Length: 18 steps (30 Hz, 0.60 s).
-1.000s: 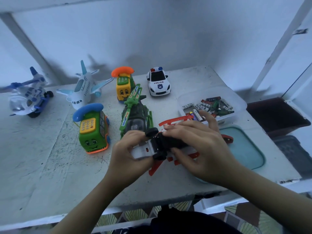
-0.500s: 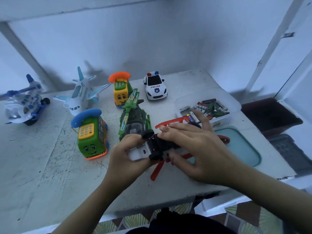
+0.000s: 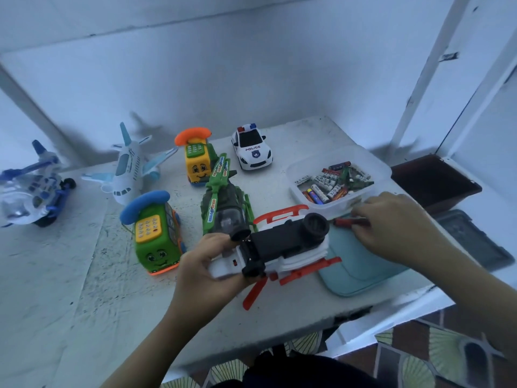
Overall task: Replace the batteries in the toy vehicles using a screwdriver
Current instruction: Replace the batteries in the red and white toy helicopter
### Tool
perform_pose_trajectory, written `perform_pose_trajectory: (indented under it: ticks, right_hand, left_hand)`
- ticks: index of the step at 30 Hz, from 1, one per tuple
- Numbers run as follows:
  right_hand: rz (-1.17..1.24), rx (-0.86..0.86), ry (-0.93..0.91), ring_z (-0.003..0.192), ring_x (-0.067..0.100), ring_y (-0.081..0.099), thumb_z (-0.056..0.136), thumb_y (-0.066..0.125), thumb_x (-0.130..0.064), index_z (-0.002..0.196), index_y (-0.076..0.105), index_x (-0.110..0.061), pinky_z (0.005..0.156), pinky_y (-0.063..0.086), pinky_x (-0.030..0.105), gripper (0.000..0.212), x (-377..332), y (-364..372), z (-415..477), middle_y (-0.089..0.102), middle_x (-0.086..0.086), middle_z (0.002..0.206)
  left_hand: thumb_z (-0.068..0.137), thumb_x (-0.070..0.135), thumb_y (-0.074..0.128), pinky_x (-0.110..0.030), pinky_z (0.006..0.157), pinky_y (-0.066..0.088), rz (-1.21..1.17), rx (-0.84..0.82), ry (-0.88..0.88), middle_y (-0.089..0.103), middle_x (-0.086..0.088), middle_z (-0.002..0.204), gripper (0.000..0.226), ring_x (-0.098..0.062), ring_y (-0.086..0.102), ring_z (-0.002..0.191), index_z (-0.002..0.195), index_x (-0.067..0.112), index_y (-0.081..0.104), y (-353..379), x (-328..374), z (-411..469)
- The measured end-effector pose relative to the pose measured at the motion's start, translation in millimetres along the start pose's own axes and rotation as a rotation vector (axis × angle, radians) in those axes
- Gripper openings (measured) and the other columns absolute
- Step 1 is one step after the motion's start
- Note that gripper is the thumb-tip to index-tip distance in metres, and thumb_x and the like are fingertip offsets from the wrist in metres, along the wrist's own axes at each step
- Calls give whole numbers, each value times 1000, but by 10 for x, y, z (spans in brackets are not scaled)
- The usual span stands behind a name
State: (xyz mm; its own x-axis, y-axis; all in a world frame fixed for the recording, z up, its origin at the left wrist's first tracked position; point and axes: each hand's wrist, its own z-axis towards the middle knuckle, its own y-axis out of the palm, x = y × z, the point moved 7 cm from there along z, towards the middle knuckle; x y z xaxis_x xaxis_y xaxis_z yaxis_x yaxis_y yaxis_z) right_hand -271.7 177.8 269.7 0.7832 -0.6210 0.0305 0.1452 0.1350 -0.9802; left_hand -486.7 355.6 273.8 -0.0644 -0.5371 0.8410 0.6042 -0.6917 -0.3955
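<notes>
A white toy helicopter (image 3: pixel 282 247) with red rotor blades lies upside down, its black underside and wheels facing up. My left hand (image 3: pixel 207 261) grips its nose end at the table's front. My right hand (image 3: pixel 391 225) is off to the right, fingers curled around a red-handled screwdriver (image 3: pixel 342 222) that lies over the teal lid (image 3: pixel 358 264). A clear tub (image 3: pixel 307 203) holding several batteries stands just behind the screwdriver.
On the white table (image 3: pixel 70 275) stand a green phone toy (image 3: pixel 155 236), a green helicopter (image 3: pixel 223 203), a yellow phone toy (image 3: pixel 195 161), a police car (image 3: pixel 251 148), a white plane (image 3: pixel 131 169) and a blue helicopter (image 3: pixel 30 189). A dark box (image 3: pixel 436 180) sits right of the table.
My right hand left the white helicopter's underside and moved right to the screwdriver. My left hand kept hold of the toy, whose black base is now uncovered.
</notes>
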Motion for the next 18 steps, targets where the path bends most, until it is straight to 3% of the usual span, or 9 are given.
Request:
perform_pose_trajectory:
  ticks: [2,4,7,9,11,14,17,18]
  right_hand:
    - [-74,-81,53,80,30,60,79,67,-30,78,70,-15,69,38,33,15,11,104,8,66,6,81]
    - [-99,-90,71,74,31,59,69,77,-27,69,68,-12,68,40,34,17,15,138,4,64,8,74]
    - [-98,-49,47,63,30,58,56,86,-23,59,61,-10,60,37,31,29,-96,26,-16,60,8,63]
    - [0,-31,70,70,28,56,73,75,-30,71,60,-12,61,31,29,24,-155,-123,-27,60,5,71]
    - [230,-89,148,70,19,54,82,66,-33,78,59,-15,60,36,31,20,-164,-220,-73,59,-2,72]
    - [550,132,138,67,9,59,75,75,-31,77,65,-18,66,50,31,16,-312,-553,-152,64,-7,69]
    - [772,380,129,80,1,64,69,78,-40,85,69,-21,75,48,11,26,-482,-938,-274,68,-18,80]
    - [868,434,118,82,1,65,69,78,-43,86,69,-22,78,48,12,28,-549,-1043,-306,69,-18,82]
  left_hand:
    - [66,65,75,-20,65,50,-22,-10,-18,68,14,92,49,-8,63,78,101,30,73,-25,-10,-12]
    - [66,66,74,-21,67,51,-20,-11,-17,69,14,91,50,-8,64,81,101,30,72,-53,-19,-30]
    - [63,65,76,-35,68,55,-39,1,-48,71,8,91,51,-14,67,84,100,29,74,-99,-64,-54]
    - [61,66,77,-42,71,56,-62,-3,-68,72,3,92,54,-19,68,85,101,30,74,-124,-82,-71]
    - [59,66,78,-45,72,56,-87,-25,-79,73,1,93,56,-22,68,86,104,33,72,-140,-81,-82]
    - [58,66,78,-37,68,54,-85,-61,-70,73,6,91,55,-18,67,83,105,38,70,-178,-67,-89]
    - [58,56,80,-27,65,50,-64,-80,-55,72,9,87,47,-11,65,77,102,42,70,-221,-83,-104]
    - [58,54,79,-24,65,49,-62,-78,-46,72,10,87,45,-10,65,76,102,44,70,-243,-93,-114]
